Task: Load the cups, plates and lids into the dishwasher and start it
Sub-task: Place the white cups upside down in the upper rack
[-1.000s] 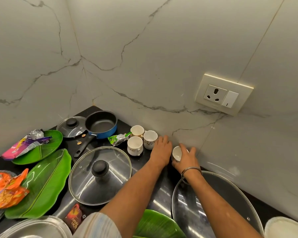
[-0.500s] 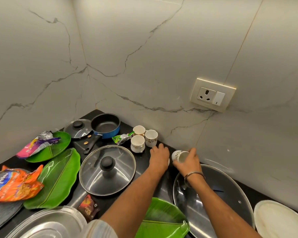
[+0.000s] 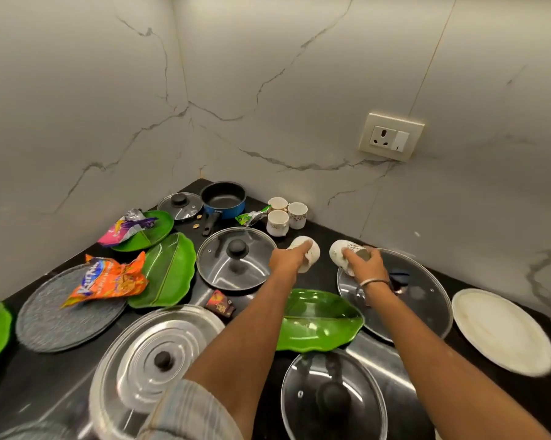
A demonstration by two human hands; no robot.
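Observation:
My left hand (image 3: 288,260) grips a white cup (image 3: 310,254) lifted off the black counter. My right hand (image 3: 364,265) grips a second white patterned cup (image 3: 339,252), tilted on its side. Three more white cups (image 3: 283,214) stand near the wall behind them. Glass lids lie around: one with a black knob (image 3: 236,258), a large one (image 3: 423,300) under my right wrist, one at the front (image 3: 333,398), a small one (image 3: 180,204). A steel lid (image 3: 160,350) is at the front left. Green leaf plates (image 3: 318,320) (image 3: 169,271) (image 3: 147,233), a grey plate (image 3: 61,309) and a white plate (image 3: 503,330) lie on the counter.
A blue saucepan (image 3: 225,198) sits in the corner. Snack wrappers lie on plates: an orange one (image 3: 109,279), a pink one (image 3: 125,227), a green one (image 3: 252,217), plus a small dark packet (image 3: 220,308). A wall socket (image 3: 390,141) is at the right. Marble walls close the back.
Both hands have come back from the wall towards me, each now lifting a cup; the right cup has tipped onto its side. The view has pulled back and shows more counter.

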